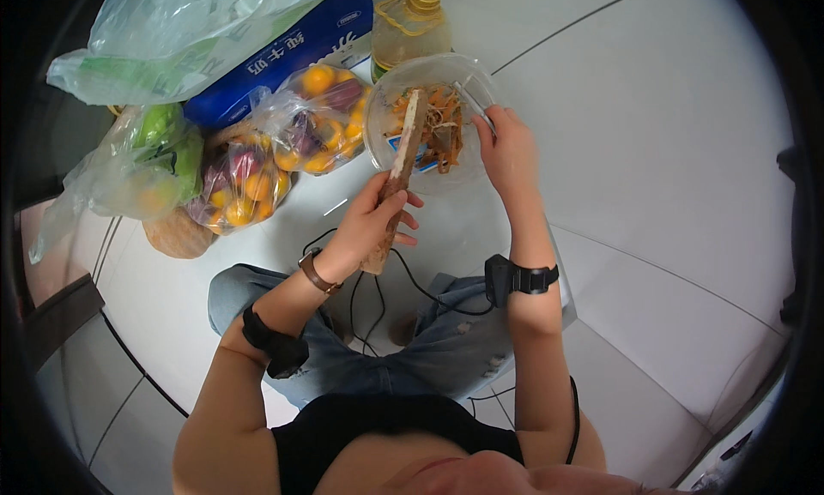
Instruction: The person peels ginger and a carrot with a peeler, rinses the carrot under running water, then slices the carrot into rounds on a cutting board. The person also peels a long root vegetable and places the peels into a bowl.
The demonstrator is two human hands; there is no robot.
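My left hand (380, 212) is closed around a long brown root vegetable (403, 157), partly peeled to white at its upper end. My right hand (512, 144) holds a slim metal-coloured peeler (473, 101), its far end over a clear plastic tub (380, 89). Inside the tub lie brown and orange peelings (449, 125) with a blue-and-white wrapper piece. The root slants over the tub's left side, apart from the peeler.
Bags of orange and purple produce (322, 125) (248, 189) stand left of the tub. Behind are a blue milk carton (283, 57), a pale plastic bag (174, 38) and an oil bottle (415, 32). A tan gourd (177, 234) sits at left. Black cables (380, 295) hang near my knees.
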